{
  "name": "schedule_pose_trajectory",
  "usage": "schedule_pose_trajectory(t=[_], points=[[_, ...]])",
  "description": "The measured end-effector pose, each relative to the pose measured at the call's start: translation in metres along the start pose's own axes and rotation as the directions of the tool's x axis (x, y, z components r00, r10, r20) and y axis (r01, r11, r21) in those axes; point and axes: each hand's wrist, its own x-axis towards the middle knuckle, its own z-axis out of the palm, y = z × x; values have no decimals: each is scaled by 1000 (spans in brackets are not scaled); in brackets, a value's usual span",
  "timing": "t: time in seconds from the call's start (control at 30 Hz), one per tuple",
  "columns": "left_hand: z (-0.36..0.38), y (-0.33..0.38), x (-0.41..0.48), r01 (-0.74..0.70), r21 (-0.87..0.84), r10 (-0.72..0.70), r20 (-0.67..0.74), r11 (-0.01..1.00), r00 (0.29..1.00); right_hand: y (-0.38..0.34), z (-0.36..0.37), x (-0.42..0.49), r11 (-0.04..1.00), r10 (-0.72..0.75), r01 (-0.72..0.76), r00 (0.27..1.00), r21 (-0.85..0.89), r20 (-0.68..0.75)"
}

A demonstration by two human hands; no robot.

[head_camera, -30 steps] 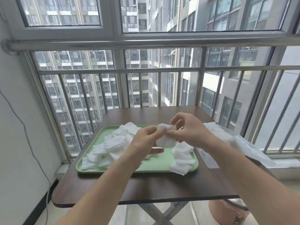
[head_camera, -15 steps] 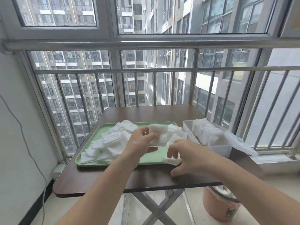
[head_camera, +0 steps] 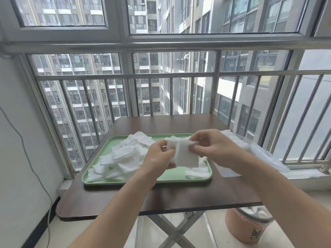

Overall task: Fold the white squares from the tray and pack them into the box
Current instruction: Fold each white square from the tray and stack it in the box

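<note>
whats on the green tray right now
Loose white squares lie heaped on the left of the green tray, with a few more at its right end. The hands and the raised square hide the middle.

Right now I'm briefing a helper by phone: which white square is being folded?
Find the green tray on the brown table. Above its right half, both hands pinch one white square. It alone hangs in the air; the others lie in the tray.

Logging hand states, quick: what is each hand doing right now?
Left hand: closed, pinching the left edge of a white square.
Right hand: closed, pinching the same square's top right corner.
</note>
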Motion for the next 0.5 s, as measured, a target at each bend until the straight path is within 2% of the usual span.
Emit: schedule_pose_trajectory(t=[0.07, 0.23, 0.5], points=[[3, 1, 2, -25, 16, 24, 26, 1000, 999, 1, 1, 7, 998, 6, -3, 999, 61, -39], [7, 3, 9, -70, 35, 67, 81, 997, 994, 8, 5, 22, 1000, -11, 15, 989, 27, -147], [9, 13, 12, -22, -36, 24, 72, 999, 997, 8, -2, 33, 984, -40, 6, 981, -177, -192]])
